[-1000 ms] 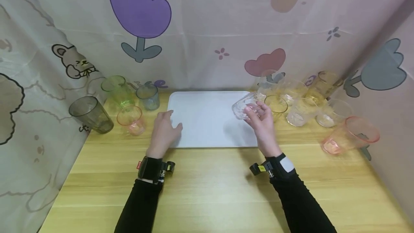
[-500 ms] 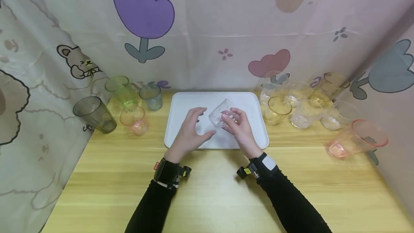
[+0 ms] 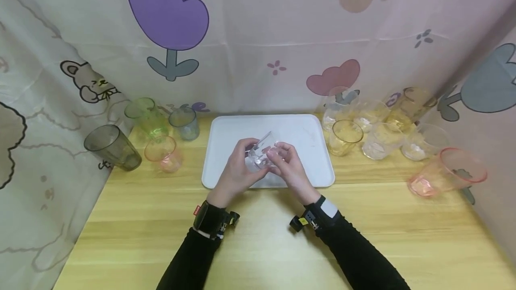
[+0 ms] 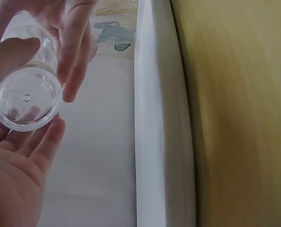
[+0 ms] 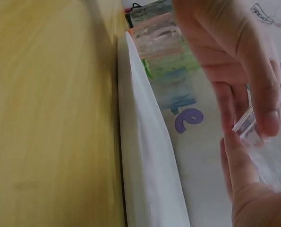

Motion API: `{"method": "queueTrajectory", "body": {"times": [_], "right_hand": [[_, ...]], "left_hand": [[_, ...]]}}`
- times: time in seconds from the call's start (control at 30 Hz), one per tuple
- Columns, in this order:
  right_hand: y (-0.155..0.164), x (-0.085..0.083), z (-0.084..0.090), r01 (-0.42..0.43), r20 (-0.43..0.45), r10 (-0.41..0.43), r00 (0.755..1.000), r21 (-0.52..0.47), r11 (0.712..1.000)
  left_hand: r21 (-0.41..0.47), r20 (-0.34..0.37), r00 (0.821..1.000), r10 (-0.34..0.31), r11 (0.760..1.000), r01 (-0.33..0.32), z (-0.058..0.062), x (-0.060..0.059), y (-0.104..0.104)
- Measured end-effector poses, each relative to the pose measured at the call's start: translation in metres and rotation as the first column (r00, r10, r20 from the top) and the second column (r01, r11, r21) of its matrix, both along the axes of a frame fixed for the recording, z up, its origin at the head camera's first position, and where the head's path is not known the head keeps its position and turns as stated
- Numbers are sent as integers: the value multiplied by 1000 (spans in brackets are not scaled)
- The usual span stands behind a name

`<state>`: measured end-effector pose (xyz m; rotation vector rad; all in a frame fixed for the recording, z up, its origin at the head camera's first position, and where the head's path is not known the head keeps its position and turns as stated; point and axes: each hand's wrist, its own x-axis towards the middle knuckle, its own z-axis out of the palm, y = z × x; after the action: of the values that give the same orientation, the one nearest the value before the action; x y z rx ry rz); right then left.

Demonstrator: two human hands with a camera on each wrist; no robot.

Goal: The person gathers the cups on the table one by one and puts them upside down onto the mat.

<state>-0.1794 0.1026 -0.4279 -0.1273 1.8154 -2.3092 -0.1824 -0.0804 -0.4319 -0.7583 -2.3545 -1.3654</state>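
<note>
Both grips close on one clear cup (image 3: pixel 260 153), left hand (image 3: pixel 234 176) cradling its base, right hand (image 3: pixel 291 170) pinching its rim, tilted above the white tray's (image 3: pixel 306 129) near half. Nothing shows inside it. Coloured cups (image 3: pixel 163 153) stand left of the tray, more cups (image 3: pixel 346 136) right; bare wooden surface (image 3: pixel 258 245) lies nearest the person.
</note>
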Motion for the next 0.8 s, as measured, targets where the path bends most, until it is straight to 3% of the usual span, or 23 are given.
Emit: {"method": "queueTrajectory", "body": {"times": [0.3, 0.4, 0.5, 0.57, 0.6, 0.7, 0.8], "right_hand": [[21, -7, 0, -135, -49, 138, 989, 56, 989], [30, -9, 3, -143, -84, 155, 984, 133, 981], [41, -14, 9, -72, -155, 123, 980, 301, 951], [51, -17, 15, 27, -236, 98, 967, 473, 881], [57, -18, 17, 83, -279, 93, 956, 560, 824], [77, -20, 22, 242, -373, 99, 923, 760, 603], [96, -19, 24, 293, -376, 120, 919, 854, 430]], "left_hand": [[17, 67, 997, 40, 999, -41, 1, 1, -4], [18, 81, 995, 55, 998, -56, 2, 2, -5], [21, 97, 991, 96, 995, -99, 5, 1, -8], [24, 105, 986, 130, 991, -133, 7, 1, -10], [24, 106, 984, 146, 989, -149, 8, 1, -12], [14, 111, 977, 185, 982, -187, 11, 0, -18], [9, 107, 972, 208, 978, -210, 14, -2, -24]]}}
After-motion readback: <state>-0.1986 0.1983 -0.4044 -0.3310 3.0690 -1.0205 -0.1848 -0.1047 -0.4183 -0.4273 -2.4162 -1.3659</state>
